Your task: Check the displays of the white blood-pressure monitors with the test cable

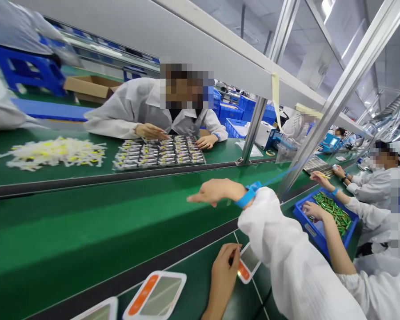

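Note:
My right hand (pixel 216 192), in a white sleeve with a blue strap around the wrist, reaches over the green conveyor belt (pixel 103 226). Its index finger points left, the other fingers are partly bent, and nothing shows in it. Lower down, my left hand (pixel 224 269) has its fingers curled, with thumb and fingertips at the left edge of a white digital display unit (pixel 250 262) with an orange panel. Part of that unit is hidden by the hand and my right sleeve. To the left lie a similar display unit (pixel 156 295) and another (pixel 100 311), cut off by the frame.
Across the belt, a person (pixel 133 102) leans over rows of small silver parts (pixel 160 153). Beside them lies a pile of white and yellow pieces (pixel 58 153). A metal post (pixel 253 131) rises there. At right, a co-worker's hands work at a blue bin (pixel 320 238) of green cylinders.

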Available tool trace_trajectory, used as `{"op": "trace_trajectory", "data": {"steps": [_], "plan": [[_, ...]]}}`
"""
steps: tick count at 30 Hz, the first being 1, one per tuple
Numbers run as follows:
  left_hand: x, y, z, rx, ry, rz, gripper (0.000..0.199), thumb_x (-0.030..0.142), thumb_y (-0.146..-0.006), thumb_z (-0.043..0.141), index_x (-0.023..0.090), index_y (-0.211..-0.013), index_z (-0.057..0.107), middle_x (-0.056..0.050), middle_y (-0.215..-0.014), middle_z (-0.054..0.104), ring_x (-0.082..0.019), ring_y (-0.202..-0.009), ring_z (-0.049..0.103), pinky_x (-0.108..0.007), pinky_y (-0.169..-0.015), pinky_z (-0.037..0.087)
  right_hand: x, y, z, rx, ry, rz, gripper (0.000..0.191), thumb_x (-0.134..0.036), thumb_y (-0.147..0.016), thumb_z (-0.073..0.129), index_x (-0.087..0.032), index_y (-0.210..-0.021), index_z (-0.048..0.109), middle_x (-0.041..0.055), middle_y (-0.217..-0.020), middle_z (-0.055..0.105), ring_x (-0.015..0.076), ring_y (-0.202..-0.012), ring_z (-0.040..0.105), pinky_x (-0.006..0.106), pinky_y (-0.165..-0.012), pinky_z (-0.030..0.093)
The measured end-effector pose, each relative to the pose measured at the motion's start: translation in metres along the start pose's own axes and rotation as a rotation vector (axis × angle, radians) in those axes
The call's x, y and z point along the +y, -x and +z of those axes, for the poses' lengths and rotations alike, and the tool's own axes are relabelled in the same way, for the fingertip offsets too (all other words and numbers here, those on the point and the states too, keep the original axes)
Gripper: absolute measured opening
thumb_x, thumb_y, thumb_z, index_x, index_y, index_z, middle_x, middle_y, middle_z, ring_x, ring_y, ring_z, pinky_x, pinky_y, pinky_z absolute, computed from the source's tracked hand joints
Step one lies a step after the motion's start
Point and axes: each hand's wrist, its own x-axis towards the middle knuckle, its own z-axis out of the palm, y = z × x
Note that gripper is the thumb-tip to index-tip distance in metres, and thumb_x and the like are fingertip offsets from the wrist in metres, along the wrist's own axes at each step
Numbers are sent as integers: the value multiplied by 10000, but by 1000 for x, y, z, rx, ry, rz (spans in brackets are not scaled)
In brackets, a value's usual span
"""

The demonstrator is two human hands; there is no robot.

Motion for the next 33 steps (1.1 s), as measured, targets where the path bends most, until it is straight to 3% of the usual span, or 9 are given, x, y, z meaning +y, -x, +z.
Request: {"op": "trace_trajectory", "data": {"steps": [2,5,10,12,15,20,24,29,33], "plan": [[2,1,1,0,6,-4,303,400,-834,461,198,-802,684,-68,-859,660,-191,-746,639,-309,-670,536,-1,-21,13,138,-25,-66,314,-482,-802,660,-176,-745,702,-36,-501,558,135,-587,565,259,-689,448],[6,1,2,-7,20,-16,295,368,-837,447,193,-812,683,-69,-863,654,-185,-744,634,-305,-663,528,-6,-26,21,497,-176,-187,368,-446,-950,430,-182,-1113,627,-7,-703,629,142,-732,602,255,-753,465],[8,0,5,36,57,-36,281,364,-837,454,193,-790,672,-67,-835,651,-186,-733,624,-311,-674,523,-23,11,31,525,-32,-380,376,-292,-896,557,-178,-1255,541,97,-1254,544,221,-1236,454,380,-1069,328],[7,0,6,70,94,-59,288,383,-839,455,191,-852,670,-77,-875,658,-196,-774,632,-320,-694,527,-21,37,41,569,-111,-387,360,-283,-920,507,-224,-1274,525,74,-1321,501,207,-1280,415,386,-1098,299],[3,0,7,97,145,-112,327,407,-836,472,176,-994,640,-88,-928,670,-205,-832,645,-336,-741,534,2,78,68,551,-279,-328,343,-308,-931,478,-265,-1267,530,54,-1258,557,184,-1209,484,364,-1061,361],[-6,0,7,130,159,-141,420,460,-828,490,182,-1131,575,-67,-896,685,-201,-790,670,-349,-736,546,73,133,126,507,-374,-85,400,-248,-878,535,-236,-1278,532,81,-1272,563,198,-1208,502,389,-1052,391],[-14,-2,6,134,119,-137,439,475,-803,509,186,-1126,580,-64,-893,692,-203,-769,683,-359,-738,555,113,173,177,720,-324,151,385,-232,-843,558,-246,-1227,572,83,-1233,580,233,-1201,507,446,-1055,392],[-14,-4,3,84,57,-123,421,508,-797,496,176,-1017,633,-86,-913,693,-212,-807,682,-359,-748,561,119,201,243,850,-262,379,540,-262,-821,592,-222,-1346,473,132,-1369,466,281,-1290,435,486,-1071,381],[-8,-4,0,11,-7,-33,370,509,-799,498,192,-872,675,-80,-908,681,-200,-784,670,-329,-718,565,106,195,255,876,-208,474,465,-341,-824,616,-212,-1265,544,143,-1387,454,314,-1311,405,517,-1079,350]]}}
